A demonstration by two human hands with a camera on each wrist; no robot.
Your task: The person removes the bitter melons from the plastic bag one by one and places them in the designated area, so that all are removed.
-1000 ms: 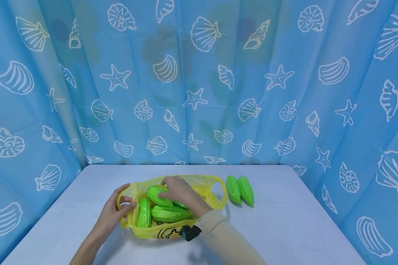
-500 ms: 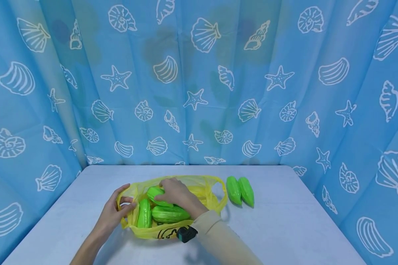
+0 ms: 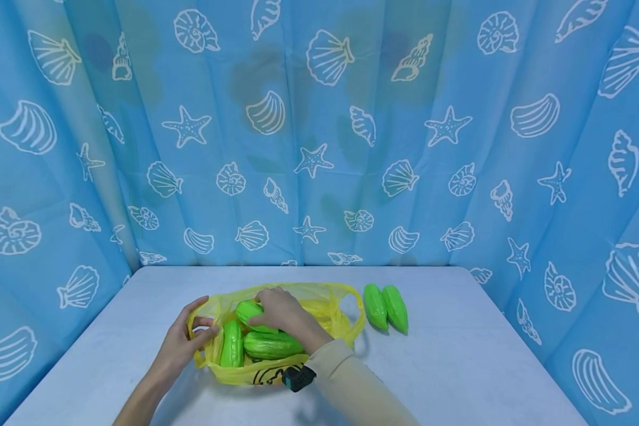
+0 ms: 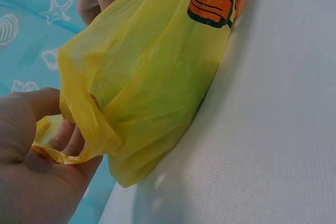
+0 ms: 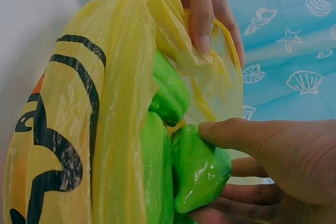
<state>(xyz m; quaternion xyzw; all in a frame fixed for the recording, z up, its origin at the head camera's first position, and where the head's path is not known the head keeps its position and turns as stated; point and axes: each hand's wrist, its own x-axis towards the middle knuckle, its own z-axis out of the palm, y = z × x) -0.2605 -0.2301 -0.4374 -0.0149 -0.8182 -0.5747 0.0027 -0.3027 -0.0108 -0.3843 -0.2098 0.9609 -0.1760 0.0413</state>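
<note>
A yellow plastic bag (image 3: pixel 229 374) lies open-mouthed on the table, printed with a cartoon duck. My left hand (image 3: pixel 183 340) holds its left handle and rim, with fingers through the handle loop (image 4: pixel 86 129). Inside the bag are several glossy green ridged gourds that look like bitter melons (image 3: pixel 231 344). My right hand (image 3: pixel 282 310) reaches in and grips the topmost bitter melon (image 5: pixel 197 166) between thumb and fingers. Another bitter melon (image 3: pixel 271 345) lies just below it, partly under my right wrist. The bag's bottom is mostly hidden.
Two more bitter melons (image 3: pixel 386 307) lie side by side on the white table (image 3: pixel 458 367), just right of the bag. A blue curtain (image 3: pixel 319 177) with white shells and starfish hangs behind the table and along both sides.
My right hand has shifted slightly left and closed further over the top bitter melon, then stayed nearly still. My left hand keeps its hold on the bag.
</note>
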